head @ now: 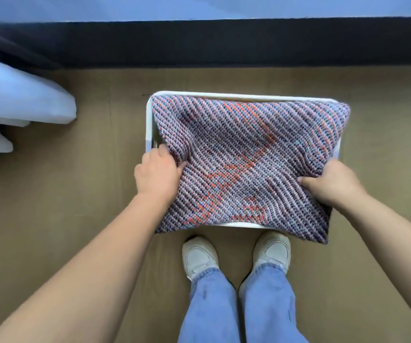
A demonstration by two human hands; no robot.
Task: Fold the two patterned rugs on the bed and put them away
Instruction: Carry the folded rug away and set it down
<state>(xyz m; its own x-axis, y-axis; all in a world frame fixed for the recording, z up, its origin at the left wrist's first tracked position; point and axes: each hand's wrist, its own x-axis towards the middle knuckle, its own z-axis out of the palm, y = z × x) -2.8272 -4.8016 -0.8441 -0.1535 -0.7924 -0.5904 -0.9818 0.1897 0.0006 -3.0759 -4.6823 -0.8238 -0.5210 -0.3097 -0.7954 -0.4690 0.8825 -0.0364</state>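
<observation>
The folded patterned rug (249, 157) is gripped at its two side edges: the left hand (158, 173) is curled round a bunched fold at the left edge, and the right hand (328, 181) is closed on the right edge, thumb on top. The rug is held flat over a white basket (149, 120) that stands on the brown floor (51, 206); its near edge and right corners overhang the rim. The step in hand is judged to be the putting away of a folded rug. For the next move, the rug would need to be lowered and its overhanging edges tucked inside the walls before the grip is released, since it looks wider than the opening. The inside of the basket is hidden by the rug, so it cannot be told whether the other rug is already in it. The fingers under the cloth are hidden. Of the bed (199, 43) only a dark side and a strip of blue top are shown, and a white object (21, 100) at the left is cut off and cannot be identified
</observation>
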